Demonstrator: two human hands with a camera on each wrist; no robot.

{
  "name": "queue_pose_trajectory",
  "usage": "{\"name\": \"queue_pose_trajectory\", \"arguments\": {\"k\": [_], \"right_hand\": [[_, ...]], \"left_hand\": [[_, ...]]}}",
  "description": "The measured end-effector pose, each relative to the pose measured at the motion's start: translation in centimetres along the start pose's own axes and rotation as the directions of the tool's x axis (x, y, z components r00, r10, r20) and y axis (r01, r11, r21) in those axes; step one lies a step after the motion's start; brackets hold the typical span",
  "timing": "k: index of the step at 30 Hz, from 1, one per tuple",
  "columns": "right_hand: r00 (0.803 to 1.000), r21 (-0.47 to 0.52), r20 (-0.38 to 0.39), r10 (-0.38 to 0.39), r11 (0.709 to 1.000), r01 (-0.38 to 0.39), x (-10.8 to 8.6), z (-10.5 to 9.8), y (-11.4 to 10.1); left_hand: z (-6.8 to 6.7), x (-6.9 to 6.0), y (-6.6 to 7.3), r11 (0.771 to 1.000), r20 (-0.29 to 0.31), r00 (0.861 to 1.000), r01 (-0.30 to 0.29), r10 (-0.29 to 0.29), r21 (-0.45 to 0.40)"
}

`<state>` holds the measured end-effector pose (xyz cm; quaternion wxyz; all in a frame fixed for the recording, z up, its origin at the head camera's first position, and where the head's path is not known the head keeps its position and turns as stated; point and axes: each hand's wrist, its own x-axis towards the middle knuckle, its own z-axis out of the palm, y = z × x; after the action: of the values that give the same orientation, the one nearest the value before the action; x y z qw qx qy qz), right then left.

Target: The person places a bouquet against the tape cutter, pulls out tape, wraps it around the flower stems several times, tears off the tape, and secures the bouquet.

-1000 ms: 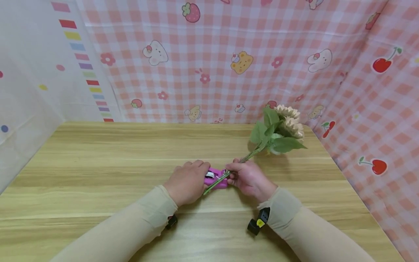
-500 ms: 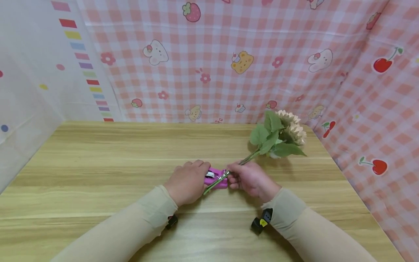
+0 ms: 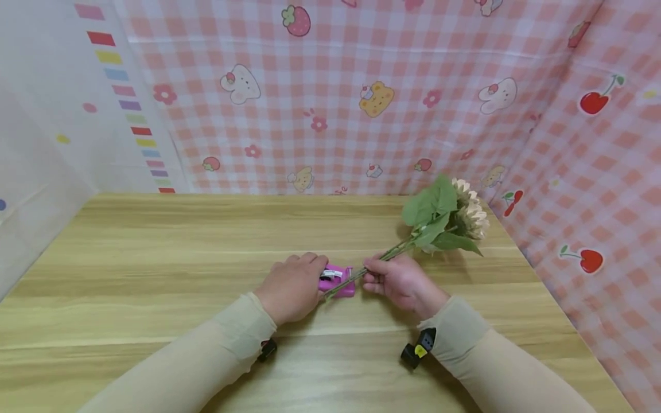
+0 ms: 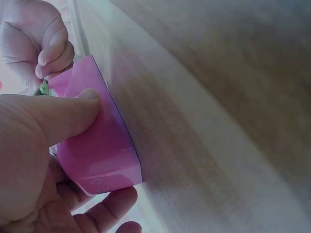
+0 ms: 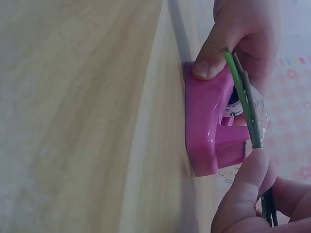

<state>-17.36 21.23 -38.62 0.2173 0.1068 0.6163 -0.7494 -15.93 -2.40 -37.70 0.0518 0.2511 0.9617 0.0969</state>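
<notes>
My left hand grips a pink tape dispenser on the table. In the left wrist view its thumb presses one side of the dispenser. With thumb and fingers my right hand pinches the green stems of a bunch of flowers. The cut ends of the stems slant over the dispenser towards my left hand. Clear tape shows beside the stems in the right wrist view. Cream blooms and broad green leaves point to the far right.
A wood-grain table lies under both hands. Behind it hangs a pink checked cloth with cartoon prints, and another checked cloth hangs on the right. White cloth covers the left side.
My right hand has moved slightly right, and the stems have turned in its fingers. Blooms and leaves have swung down and to the right. The left hand stays on the tape dispenser.
</notes>
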Motion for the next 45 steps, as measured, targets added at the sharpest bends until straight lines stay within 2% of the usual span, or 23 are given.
{"name": "queue_pose_trajectory", "arguments": {"k": [16,26,37,45], "right_hand": [[1.000,0.005,-0.017,-0.013,1.000,0.014,0.50,0.02,-0.27],[1.000,0.000,-0.017,-0.011,1.000,0.011,0.45,0.18,-0.56],[0.999,-0.047,-0.032,-0.017,0.999,0.016,0.69,0.30,-0.76],[0.996,-0.022,-0.083,0.025,0.999,-0.027,0.94,0.63,-0.35]], "left_hand": [[-0.01,0.04,0.00,1.000,0.007,1.000,0.003,-0.003,0.007],[-0.11,-0.17,0.08,0.999,0.040,0.999,0.005,-0.007,0.037],[0.09,-0.34,-0.21,0.994,0.034,0.998,-0.050,0.047,0.100],[0.07,-0.37,-0.10,0.995,0.040,0.999,-0.041,0.038,0.095]]}}
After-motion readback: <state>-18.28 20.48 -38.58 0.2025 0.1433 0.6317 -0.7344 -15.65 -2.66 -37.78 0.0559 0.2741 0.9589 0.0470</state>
